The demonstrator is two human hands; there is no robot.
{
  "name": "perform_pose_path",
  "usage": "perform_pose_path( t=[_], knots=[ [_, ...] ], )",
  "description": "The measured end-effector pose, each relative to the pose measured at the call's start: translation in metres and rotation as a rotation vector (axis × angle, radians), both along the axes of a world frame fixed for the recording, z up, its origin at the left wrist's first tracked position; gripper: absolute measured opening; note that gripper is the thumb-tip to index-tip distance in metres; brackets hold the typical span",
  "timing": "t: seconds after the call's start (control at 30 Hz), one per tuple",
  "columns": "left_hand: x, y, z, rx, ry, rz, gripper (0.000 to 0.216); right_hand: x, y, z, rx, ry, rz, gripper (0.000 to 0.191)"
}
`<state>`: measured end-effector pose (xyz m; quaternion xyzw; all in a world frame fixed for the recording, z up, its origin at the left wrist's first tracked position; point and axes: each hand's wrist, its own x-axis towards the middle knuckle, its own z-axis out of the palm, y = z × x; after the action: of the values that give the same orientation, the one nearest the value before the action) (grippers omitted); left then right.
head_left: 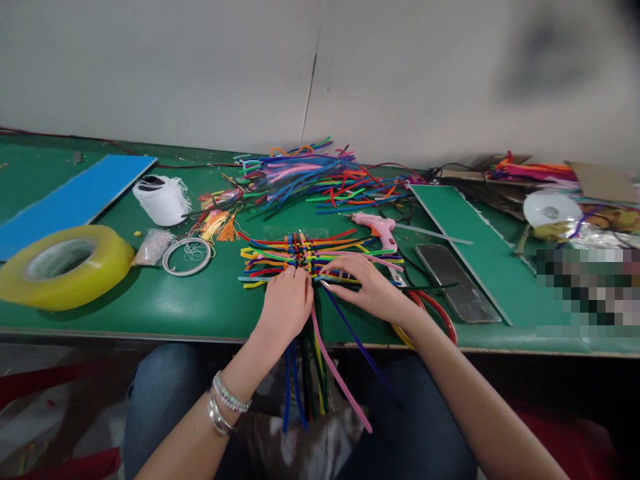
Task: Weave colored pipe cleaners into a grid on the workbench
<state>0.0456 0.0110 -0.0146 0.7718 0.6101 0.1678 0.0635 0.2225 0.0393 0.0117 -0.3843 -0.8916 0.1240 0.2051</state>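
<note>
A mat of woven pipe cleaners [301, 248] in many colours lies at the middle of the green table, its loose ends sticking out at both sides. My left hand [286, 301] bears down on its near edge, fingers closed together over the strands. From the right, my right hand [369, 283] reaches the same edge, thumb and forefinger closing on a pipe cleaner. The fingertips partly hide what they pinch. A pink pipe cleaner [334, 368], a purple one [356, 339] and several dark and blue ones hang over the table's front edge.
Behind the weave lies a heap of loose pipe cleaners [300, 170]. A pink glue gun [383, 230] and a phone [457, 283] are to the right. Leftward are a yellow tape roll [107, 267], a white ring [169, 265], tassels [227, 230] and a blue board [75, 203].
</note>
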Motion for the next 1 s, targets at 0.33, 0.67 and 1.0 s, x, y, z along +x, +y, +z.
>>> perform_pose_path(
  t=[0.33, 0.67, 1.0],
  knots=[
    [-0.007, -0.001, 0.009, -0.111, -0.176, -0.038, 0.020, -0.017, 0.000, -0.014, 0.093, -0.075, -0.008, 0.019],
    [-0.013, 0.000, 0.013, -0.176, -0.255, -0.072, 0.025, -0.015, -0.002, -0.014, 0.054, -0.026, -0.009, 0.024],
    [-0.013, 0.001, 0.009, -0.122, -0.211, -0.084, 0.019, -0.015, -0.003, -0.014, 0.026, -0.027, -0.033, 0.026]
  ],
)
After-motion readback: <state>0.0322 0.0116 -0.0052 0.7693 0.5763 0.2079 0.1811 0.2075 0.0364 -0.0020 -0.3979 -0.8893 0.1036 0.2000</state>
